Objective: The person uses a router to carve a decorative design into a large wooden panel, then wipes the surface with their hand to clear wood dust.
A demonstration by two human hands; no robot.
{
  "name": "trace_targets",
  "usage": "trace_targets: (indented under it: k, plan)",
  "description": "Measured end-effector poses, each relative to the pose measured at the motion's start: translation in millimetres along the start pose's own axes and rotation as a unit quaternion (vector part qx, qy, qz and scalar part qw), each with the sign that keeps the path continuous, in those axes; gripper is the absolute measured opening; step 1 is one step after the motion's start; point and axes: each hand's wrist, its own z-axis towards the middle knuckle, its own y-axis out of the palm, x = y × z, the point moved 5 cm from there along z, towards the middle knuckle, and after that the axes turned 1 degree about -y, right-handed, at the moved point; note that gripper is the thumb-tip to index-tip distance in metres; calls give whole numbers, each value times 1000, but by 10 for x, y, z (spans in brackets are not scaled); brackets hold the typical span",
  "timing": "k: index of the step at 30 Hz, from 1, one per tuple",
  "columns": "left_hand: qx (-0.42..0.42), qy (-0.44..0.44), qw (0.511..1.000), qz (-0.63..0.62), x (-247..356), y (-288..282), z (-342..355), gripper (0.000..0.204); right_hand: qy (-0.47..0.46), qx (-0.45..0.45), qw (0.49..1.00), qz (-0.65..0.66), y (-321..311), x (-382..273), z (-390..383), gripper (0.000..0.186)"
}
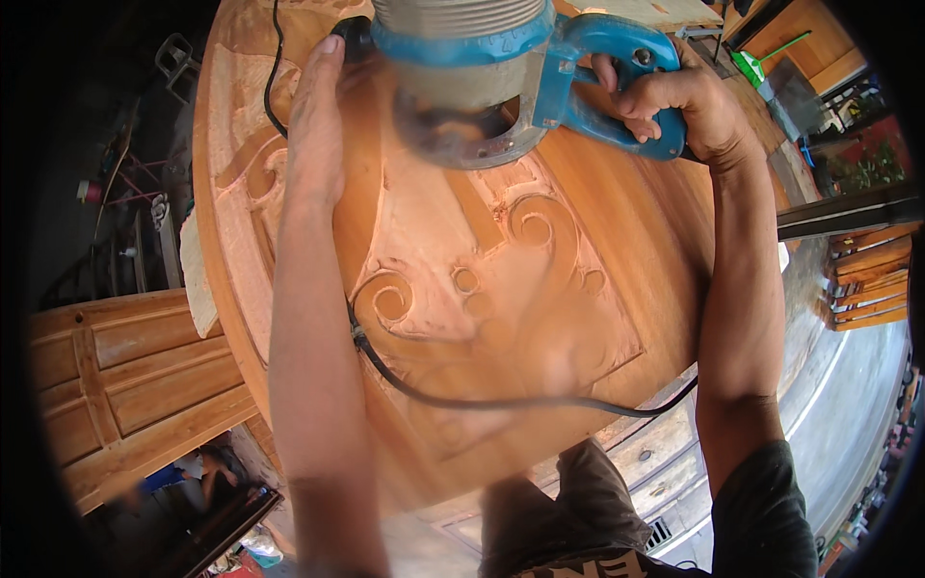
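A blue and grey power router (462, 43) stands on a carved wooden panel (424, 241), its round base resting near the panel's upper middle. My right hand (708, 111) is closed around the router's blue loop handle, fingers curled through the opening. At the router's other side, my left hand (318, 125) holds the black knob (356, 40); most of its fingers are hidden. Carved scrolls, small round bosses and lowered background show in the panel between my forearms. The router's bit is blurred inside the base.
A black power cord (501, 401) loops across the panel's near part and passes under my right forearm. Another panelled wooden door (145, 356) lies at the left. At right are slatted wood pieces (872, 279), and a green broom (750, 67) farther off.
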Motion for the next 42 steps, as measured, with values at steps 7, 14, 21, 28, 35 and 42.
trace_targets:
  k: [7,14,21,28,35,42]
  plan:
    - [-7,-13,999,-46,-109,-105,70,88,-12,24,1000,-14,94,-31,113,26]
    - [19,-3,994,-103,-88,-213,128,66,-23,11,1000,-12,213,-108,200,23]
    - [11,-29,992,-121,70,-146,86,73,-18,19,1000,13,202,-100,199,18]
    - [37,16,994,-105,19,-202,89,74,-22,11,1000,-19,204,-200,143,19]
    - [39,29,992,-115,-20,-289,60,63,-29,4,1000,-12,291,-151,110,21]
    - [64,39,988,-136,-116,-431,35,62,-26,-2,1000,0,422,-112,90,21]
